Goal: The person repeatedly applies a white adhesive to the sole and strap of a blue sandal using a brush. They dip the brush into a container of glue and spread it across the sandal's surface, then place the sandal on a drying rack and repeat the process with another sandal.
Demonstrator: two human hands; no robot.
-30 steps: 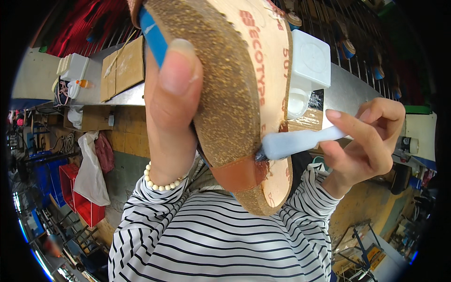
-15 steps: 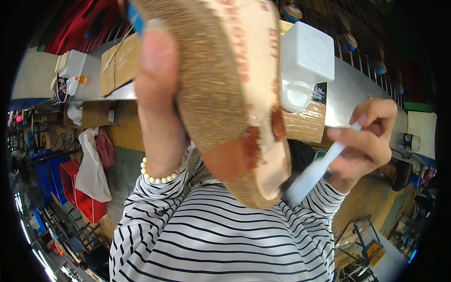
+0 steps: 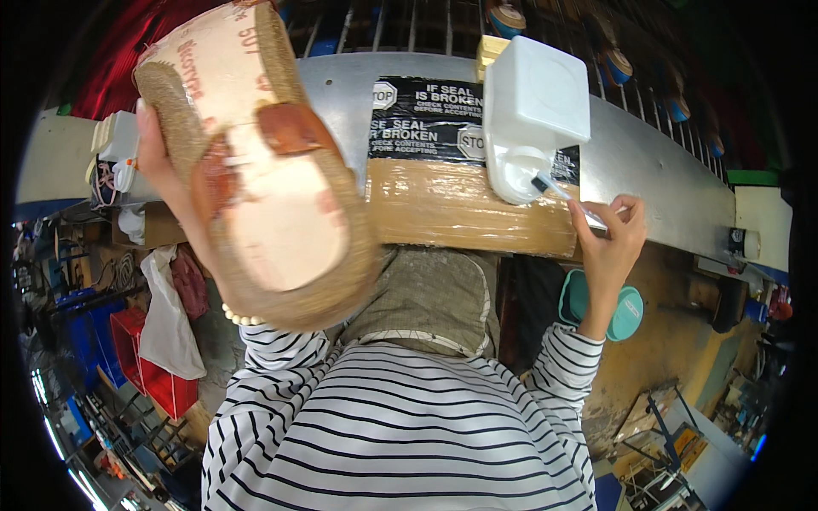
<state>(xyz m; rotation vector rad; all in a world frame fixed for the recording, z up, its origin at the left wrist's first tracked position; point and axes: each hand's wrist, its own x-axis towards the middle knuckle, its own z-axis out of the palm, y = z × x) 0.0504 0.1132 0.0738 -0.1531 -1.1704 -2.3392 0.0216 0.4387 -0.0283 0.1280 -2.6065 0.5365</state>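
Observation:
My left hand [image 3: 170,170] grips an unfinished sandal [image 3: 285,243] by its edge, holding it up on the left with the underside facing me. Its sole board is pale with red printing, the rim is brown and fibrous, and reddish-brown strap ends [image 3: 294,129] fold over it. My thumb shows along the left edge; the other fingers are hidden behind. Between the fingertips of my right hand [image 3: 613,238] is a small brush [image 3: 558,189] with a white handle and dark bristles. Its head is at the round mouth of a white plastic bottle [image 3: 550,94], which lies on its side.
Under the bottle is a taped cardboard box [image 3: 460,200], on a metal bench [image 3: 648,170]. Behind the bench runs a rack of metal bars [image 3: 409,30] with several shoe pieces. A teal container [image 3: 629,313] stands low at the right. Red crates [image 3: 162,366] are at the left.
My left hand has moved the sandal left and away from my chest. My right hand has carried the brush from beside the sandal's toe to the bottle's mouth.

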